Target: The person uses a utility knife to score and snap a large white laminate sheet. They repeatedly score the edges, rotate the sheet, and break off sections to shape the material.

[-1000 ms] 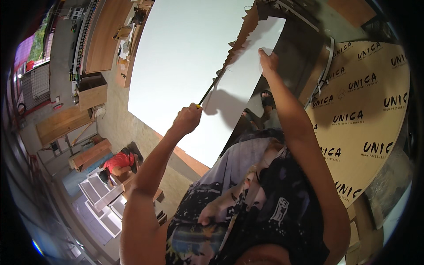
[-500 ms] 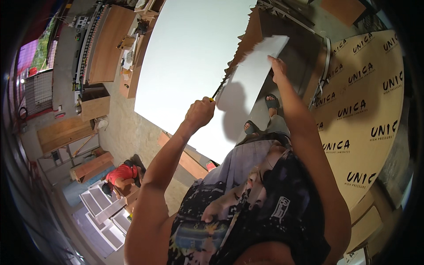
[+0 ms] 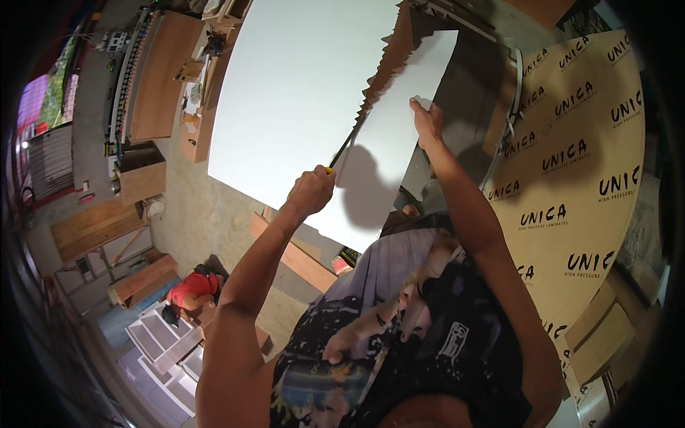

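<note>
A large white laminate sheet (image 3: 278, 93) lies before me, split by a jagged gap that runs from its far edge toward me. My left hand (image 3: 311, 191) is closed round a tool with a yellow end (image 3: 329, 170), at the near end of this split; the fist hides most of the tool. A thin dark line stretches from it up into the gap. On the right of the gap, my right hand (image 3: 427, 123) grips the outer edge of the partly separated white strip (image 3: 399, 107), thumb on top and fingers underneath. The strip's far end stands apart from the sheet.
A brown board printed with dark lettering (image 3: 571, 171) stands at the right. Reddish wooden pieces (image 3: 303, 260) lie by the sheet's near left edge. A person in a red shirt (image 3: 193, 291) crouches at lower left beside white drawer-like boxes (image 3: 153, 332). Workbenches (image 3: 168, 75) line the left.
My left hand has come nearer to me with the tool, and the split reaches further. My right hand has slid nearer along the strip, still gripping it. The whole view has shifted slightly.
</note>
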A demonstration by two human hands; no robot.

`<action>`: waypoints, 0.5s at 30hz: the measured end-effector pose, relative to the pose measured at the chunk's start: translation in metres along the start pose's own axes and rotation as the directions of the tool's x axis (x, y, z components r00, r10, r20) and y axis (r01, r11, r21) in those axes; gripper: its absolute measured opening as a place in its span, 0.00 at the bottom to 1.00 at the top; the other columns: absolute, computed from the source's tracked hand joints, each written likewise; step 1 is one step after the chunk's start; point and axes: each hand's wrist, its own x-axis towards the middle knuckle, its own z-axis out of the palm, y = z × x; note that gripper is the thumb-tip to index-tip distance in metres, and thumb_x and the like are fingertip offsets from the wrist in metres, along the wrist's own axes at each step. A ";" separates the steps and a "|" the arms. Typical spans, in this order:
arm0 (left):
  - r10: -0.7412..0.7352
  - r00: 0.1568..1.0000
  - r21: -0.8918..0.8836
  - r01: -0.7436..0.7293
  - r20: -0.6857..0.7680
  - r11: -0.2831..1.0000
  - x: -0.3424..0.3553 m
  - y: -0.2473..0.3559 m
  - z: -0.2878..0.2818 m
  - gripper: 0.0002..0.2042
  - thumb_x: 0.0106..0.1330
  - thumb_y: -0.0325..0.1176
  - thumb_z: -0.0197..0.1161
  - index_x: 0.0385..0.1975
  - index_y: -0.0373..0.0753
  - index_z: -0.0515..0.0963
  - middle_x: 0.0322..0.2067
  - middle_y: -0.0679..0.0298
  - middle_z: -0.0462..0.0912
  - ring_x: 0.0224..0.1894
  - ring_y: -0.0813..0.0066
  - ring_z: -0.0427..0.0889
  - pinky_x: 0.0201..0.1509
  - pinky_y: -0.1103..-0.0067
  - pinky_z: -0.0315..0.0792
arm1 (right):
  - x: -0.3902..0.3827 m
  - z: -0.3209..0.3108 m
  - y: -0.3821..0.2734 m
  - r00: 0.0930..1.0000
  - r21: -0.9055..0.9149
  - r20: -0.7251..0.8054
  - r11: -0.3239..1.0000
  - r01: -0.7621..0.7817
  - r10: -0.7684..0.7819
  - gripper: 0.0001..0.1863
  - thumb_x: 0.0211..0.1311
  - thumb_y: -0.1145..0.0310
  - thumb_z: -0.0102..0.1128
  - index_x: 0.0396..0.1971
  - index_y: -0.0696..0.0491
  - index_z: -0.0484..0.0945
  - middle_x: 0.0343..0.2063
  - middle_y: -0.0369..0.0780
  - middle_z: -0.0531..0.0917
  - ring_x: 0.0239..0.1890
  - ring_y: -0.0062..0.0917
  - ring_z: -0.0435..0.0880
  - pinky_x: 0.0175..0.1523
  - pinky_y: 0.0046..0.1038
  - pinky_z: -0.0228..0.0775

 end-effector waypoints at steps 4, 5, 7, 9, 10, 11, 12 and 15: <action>-0.137 0.917 -0.056 0.171 0.376 0.984 0.030 0.025 -0.007 0.19 0.73 0.39 0.45 0.32 0.27 0.73 0.18 0.47 0.80 0.21 0.50 0.83 0.28 0.62 0.79 | 0.012 -0.023 0.057 0.997 -0.185 -0.067 0.982 -0.048 0.036 0.18 0.59 0.65 0.69 0.44 0.61 0.80 0.40 0.42 0.85 0.40 0.26 0.82 0.47 0.31 0.73; -0.229 0.884 -0.039 0.268 0.407 0.963 0.029 0.032 -0.014 0.17 0.72 0.35 0.43 0.31 0.26 0.74 0.18 0.50 0.80 0.20 0.56 0.83 0.26 0.64 0.80 | 0.022 -0.024 0.061 0.996 -0.255 -0.087 0.965 -0.054 0.033 0.18 0.59 0.65 0.69 0.44 0.62 0.81 0.41 0.42 0.85 0.41 0.27 0.82 0.48 0.31 0.73; -0.141 0.957 -0.016 0.150 0.255 0.989 0.021 0.002 0.010 0.19 0.74 0.37 0.43 0.34 0.27 0.75 0.23 0.46 0.81 0.25 0.51 0.84 0.32 0.62 0.81 | 0.016 -0.004 0.044 0.996 -0.186 -0.081 0.981 -0.048 0.034 0.18 0.59 0.66 0.67 0.44 0.62 0.81 0.44 0.46 0.85 0.45 0.32 0.84 0.51 0.33 0.72; -0.001 0.982 0.092 -0.017 0.186 0.996 0.002 -0.013 0.019 0.20 0.75 0.41 0.45 0.35 0.27 0.76 0.28 0.41 0.82 0.31 0.44 0.85 0.39 0.59 0.81 | 0.006 -0.005 0.036 0.997 -0.203 -0.071 0.978 -0.050 0.036 0.17 0.59 0.66 0.66 0.44 0.62 0.81 0.43 0.48 0.86 0.46 0.34 0.85 0.52 0.33 0.72; 0.071 0.977 0.166 -0.105 0.201 0.980 -0.009 -0.013 0.013 0.20 0.75 0.41 0.45 0.34 0.27 0.76 0.28 0.40 0.82 0.32 0.42 0.84 0.40 0.58 0.80 | 0.002 -0.009 0.034 0.997 -0.169 -0.074 0.984 -0.050 0.038 0.17 0.59 0.65 0.66 0.43 0.62 0.81 0.42 0.48 0.86 0.45 0.35 0.85 0.51 0.33 0.72; 0.145 0.967 0.242 -0.196 0.210 0.950 -0.017 -0.008 0.002 0.20 0.75 0.41 0.46 0.33 0.27 0.75 0.29 0.40 0.82 0.33 0.41 0.84 0.41 0.57 0.80 | 0.001 -0.010 0.030 0.997 -0.128 -0.075 0.991 -0.038 0.029 0.17 0.59 0.65 0.67 0.43 0.62 0.81 0.42 0.48 0.86 0.45 0.35 0.85 0.51 0.33 0.73; 0.081 0.977 0.200 -0.121 0.197 0.972 -0.028 0.000 -0.011 0.20 0.75 0.41 0.47 0.33 0.26 0.75 0.29 0.40 0.82 0.33 0.40 0.83 0.41 0.56 0.79 | 0.004 -0.006 0.028 0.997 -0.083 -0.072 0.996 -0.023 0.017 0.17 0.59 0.65 0.67 0.43 0.62 0.81 0.41 0.47 0.86 0.44 0.35 0.85 0.50 0.33 0.73; -0.163 0.970 0.089 0.149 0.178 0.985 -0.061 0.011 -0.021 0.18 0.74 0.40 0.49 0.32 0.27 0.74 0.29 0.39 0.81 0.34 0.38 0.83 0.42 0.54 0.77 | 0.012 -0.012 0.038 0.995 -0.202 -0.096 0.978 -0.041 0.022 0.18 0.58 0.63 0.68 0.41 0.62 0.81 0.39 0.47 0.86 0.41 0.36 0.86 0.47 0.34 0.74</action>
